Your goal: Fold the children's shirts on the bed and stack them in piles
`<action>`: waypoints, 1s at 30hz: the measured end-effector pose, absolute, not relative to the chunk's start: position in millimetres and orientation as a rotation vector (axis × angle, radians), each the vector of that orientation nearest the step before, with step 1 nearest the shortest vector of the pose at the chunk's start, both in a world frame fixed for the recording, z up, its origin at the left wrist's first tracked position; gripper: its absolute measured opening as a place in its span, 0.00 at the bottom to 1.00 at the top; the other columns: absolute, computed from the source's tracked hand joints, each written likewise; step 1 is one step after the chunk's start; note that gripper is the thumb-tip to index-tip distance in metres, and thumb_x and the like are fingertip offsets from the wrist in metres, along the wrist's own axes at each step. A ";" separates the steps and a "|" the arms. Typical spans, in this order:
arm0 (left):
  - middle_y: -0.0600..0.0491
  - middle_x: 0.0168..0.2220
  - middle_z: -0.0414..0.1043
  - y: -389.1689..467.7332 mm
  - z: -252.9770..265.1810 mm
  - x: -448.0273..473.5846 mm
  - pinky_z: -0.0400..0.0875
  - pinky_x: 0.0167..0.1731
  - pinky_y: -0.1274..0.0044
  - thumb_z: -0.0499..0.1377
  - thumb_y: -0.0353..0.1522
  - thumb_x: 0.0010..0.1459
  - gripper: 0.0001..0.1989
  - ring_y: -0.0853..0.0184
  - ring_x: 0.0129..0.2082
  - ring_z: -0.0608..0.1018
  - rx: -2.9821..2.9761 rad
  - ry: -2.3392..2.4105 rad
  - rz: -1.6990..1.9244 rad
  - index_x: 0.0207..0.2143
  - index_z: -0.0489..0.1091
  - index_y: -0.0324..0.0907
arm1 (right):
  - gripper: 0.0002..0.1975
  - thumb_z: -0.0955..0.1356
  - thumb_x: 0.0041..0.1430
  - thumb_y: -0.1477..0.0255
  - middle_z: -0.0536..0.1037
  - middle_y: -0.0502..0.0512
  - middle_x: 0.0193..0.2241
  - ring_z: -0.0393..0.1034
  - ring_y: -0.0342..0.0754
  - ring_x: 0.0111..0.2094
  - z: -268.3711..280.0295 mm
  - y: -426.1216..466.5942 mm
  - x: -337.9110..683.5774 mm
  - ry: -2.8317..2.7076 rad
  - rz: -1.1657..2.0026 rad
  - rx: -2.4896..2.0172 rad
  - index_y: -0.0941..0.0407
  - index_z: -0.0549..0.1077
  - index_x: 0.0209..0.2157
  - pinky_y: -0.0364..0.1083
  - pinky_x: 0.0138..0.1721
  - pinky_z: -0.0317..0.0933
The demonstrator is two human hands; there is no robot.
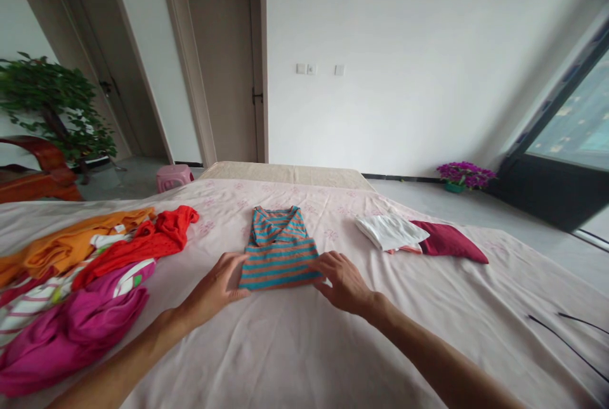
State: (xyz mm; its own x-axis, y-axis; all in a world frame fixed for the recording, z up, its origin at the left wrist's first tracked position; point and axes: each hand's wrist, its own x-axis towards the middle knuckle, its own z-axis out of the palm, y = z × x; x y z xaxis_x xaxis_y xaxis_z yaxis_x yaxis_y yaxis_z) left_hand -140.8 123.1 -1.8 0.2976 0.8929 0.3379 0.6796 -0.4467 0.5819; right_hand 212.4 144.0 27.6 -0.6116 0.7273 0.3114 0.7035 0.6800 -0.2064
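A shirt with teal and orange-brown stripes (280, 263) lies folded on the bed cover, its neckline at the far end and its lower part doubled up in front. My left hand (219, 285) rests at its left edge, fingertips on the fabric and thumb apart, near the front left corner. Along the opposite edge, my right hand (343, 282) lays its bent fingers on the cloth, with the thumb apart by the front right corner. Neither hand visibly pinches the shirt.
Crumpled clothes lie at the left: orange (71, 241), red (162, 234) and magenta (80, 326). A white folded garment (392, 230) and a dark red one (451, 242) lie on the pale bed cover (266, 358) at the right. Black cords (566, 342) cross the right edge.
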 end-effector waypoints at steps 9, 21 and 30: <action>0.50 0.44 0.78 120.6 -4.9 -127.8 0.65 0.58 0.64 0.53 0.24 0.57 0.16 0.62 0.50 0.77 2.662 1.423 0.929 0.42 0.75 0.45 | 0.11 0.61 0.60 0.79 0.75 0.57 0.36 0.66 0.50 0.39 19.0 160.7 191.0 -2.605 -0.075 -1.183 0.56 0.73 0.37 0.48 0.44 0.57; 0.54 0.33 0.77 78.6 55.3 -125.6 0.73 0.35 0.76 0.52 0.44 0.61 0.18 0.64 0.35 0.77 1.554 1.360 1.079 0.41 0.71 0.41 | 0.18 0.58 0.59 0.78 0.77 0.53 0.40 0.72 0.47 0.40 68.9 104.0 185.7 -2.128 0.592 -0.994 0.53 0.70 0.47 0.45 0.43 0.65; 0.48 0.35 0.79 183.3 0.9 -126.1 0.73 0.39 0.72 0.53 0.43 0.55 0.19 0.59 0.38 0.79 1.415 1.560 1.138 0.39 0.73 0.38 | 0.14 0.64 0.57 0.73 0.80 0.52 0.38 0.74 0.48 0.39 9.5 235.8 163.8 -1.827 0.639 -1.450 0.54 0.76 0.44 0.47 0.44 0.67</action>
State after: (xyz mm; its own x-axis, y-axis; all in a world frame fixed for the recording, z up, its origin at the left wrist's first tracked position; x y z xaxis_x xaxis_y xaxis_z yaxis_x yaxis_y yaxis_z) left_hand -126.1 183.3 0.9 -0.1275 0.9909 0.0441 0.3446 0.0026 0.9387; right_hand 163.8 235.8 9.5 -0.1207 0.9673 0.2233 0.6176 0.2493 -0.7460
